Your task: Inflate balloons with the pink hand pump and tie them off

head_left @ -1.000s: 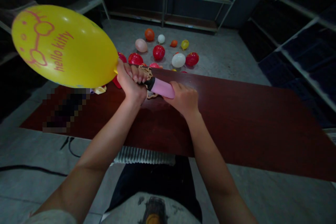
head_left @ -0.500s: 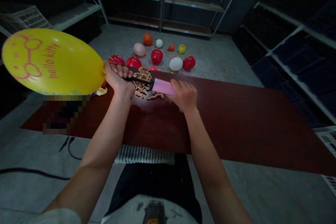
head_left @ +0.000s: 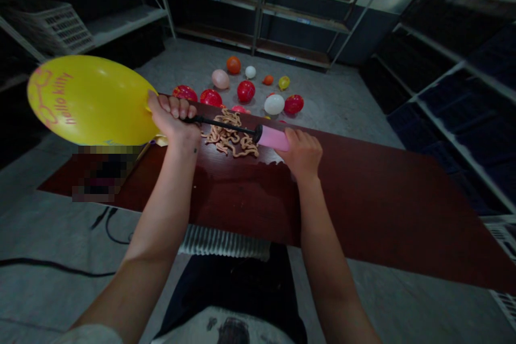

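My left hand [head_left: 172, 117] is closed around the black end of a balloon pump and the neck of an inflated yellow balloon [head_left: 99, 103] with "hello kitty" printed on it. The nozzle itself is hidden by the fingers. My right hand [head_left: 305, 155] grips the pink barrel of the balloon pump [head_left: 274, 138]. Between the hands, a long stretch of the pump's black shaft shows. Below the shaft, a pile of tan, twisted strips [head_left: 231, 138] lies on the dark red-brown table [head_left: 363, 199].
Several inflated balloons, among them a red balloon [head_left: 245, 91] and a white balloon [head_left: 274, 104], lie on the floor beyond the table. Metal shelves [head_left: 302, 13] stand behind and at both sides. A pixelated patch [head_left: 107, 174] covers something at the table's left. Black cables [head_left: 56, 267] run along the floor.
My right hand has drawn the pink barrel to the right, away from my left hand, so more black shaft shows. The yellow balloon has turned, its print now further left.
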Available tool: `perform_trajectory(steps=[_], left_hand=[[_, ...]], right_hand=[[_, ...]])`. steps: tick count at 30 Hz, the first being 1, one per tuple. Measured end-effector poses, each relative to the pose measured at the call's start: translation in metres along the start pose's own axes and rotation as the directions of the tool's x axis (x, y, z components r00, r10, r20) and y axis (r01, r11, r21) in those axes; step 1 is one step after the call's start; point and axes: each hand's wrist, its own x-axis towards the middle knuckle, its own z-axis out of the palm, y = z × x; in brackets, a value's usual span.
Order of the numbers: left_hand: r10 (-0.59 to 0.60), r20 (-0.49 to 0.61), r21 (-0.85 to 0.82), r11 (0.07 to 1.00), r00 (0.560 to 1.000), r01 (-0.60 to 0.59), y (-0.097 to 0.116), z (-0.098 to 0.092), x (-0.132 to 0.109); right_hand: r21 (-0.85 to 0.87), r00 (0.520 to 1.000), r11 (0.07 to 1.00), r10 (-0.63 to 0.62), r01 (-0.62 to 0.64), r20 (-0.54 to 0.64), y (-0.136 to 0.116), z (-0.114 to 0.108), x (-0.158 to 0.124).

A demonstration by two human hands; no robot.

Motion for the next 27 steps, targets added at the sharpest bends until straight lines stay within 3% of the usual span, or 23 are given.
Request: perform_trajectory(steps=[7, 12, 15, 21, 27], left_hand=[[0.057, -0.078, 0.079, 0.996, 0.995, -0.051, -0.004, 0.028, -0.022], [-0.075, -0.137, 0.010, 0.997, 0.988, 0.077, -0.014, 0.060, -0.052], [-0.145, -0.118, -0.039, 0.989, 0.982, 0.142, -0.026, 0.074, -0.068], [-0.204, -0.130, -0.023, 0.979, 0.970, 0.202, -0.047, 0.066, -0.066], [-0.241, -0.185, -0.096, 0.969, 0.953, 0.226, -0.042, 0.056, -0.051]], right_hand=[[0.043, 0.994, 0.999, -0.011, 0.006, 0.110, -0.010, -0.010, -0.001], [0.121, 0.984, 0.993, -0.033, 0.012, 0.176, -0.030, -0.016, 0.000], [0.162, 0.977, 0.987, -0.033, -0.001, 0.210, -0.039, -0.020, 0.000], [0.161, 0.978, 0.987, -0.011, -0.023, 0.207, -0.041, -0.018, 0.000], [0.152, 0.994, 0.988, -0.030, 0.014, 0.108, -0.045, -0.006, 0.003]])
